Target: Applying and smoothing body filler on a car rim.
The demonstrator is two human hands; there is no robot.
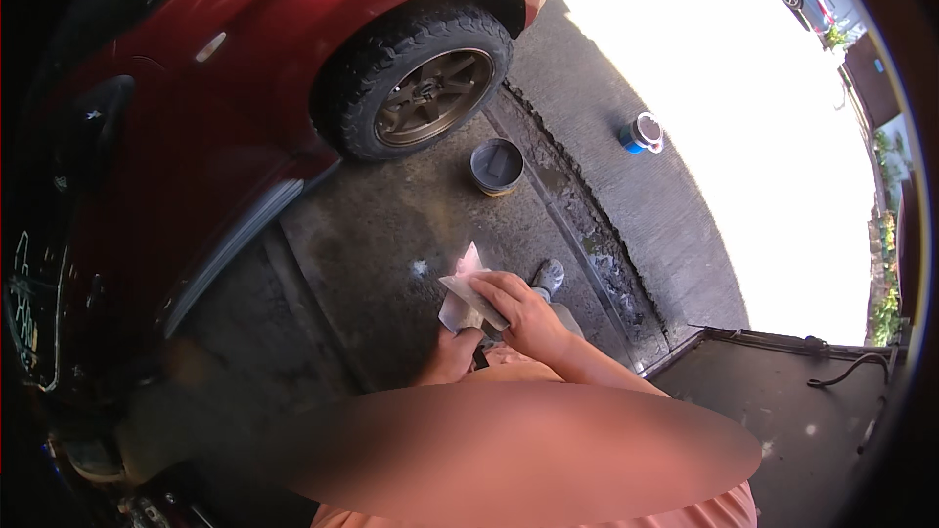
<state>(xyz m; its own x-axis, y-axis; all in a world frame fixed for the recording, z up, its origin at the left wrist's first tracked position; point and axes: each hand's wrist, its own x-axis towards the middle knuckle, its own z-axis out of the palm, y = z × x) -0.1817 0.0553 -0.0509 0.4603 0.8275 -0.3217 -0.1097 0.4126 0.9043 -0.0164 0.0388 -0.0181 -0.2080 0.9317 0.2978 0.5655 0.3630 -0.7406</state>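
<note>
In front of my body, my left hand (452, 357) is closed on the lower end of a flat, pale spreader (456, 314), thumb uppermost. A pinkish smear covers its pointed upper part. My right hand (528, 321) grips a second thin, greyish spreader (476, 299), fingers laid along its far side. The two flat pieces cross and seem to touch. A small dark piece shows just beside my left hand; I cannot make out what it is.
A red car (235, 88) with a chunky black tyre (344, 103) stands ahead and left. Beyond my hands sits a dark round bucket (498, 165). A blue-and-white pail (642, 134) stands further right, past a floor channel (577, 215). A dark panel (782, 411) lies at lower right.
</note>
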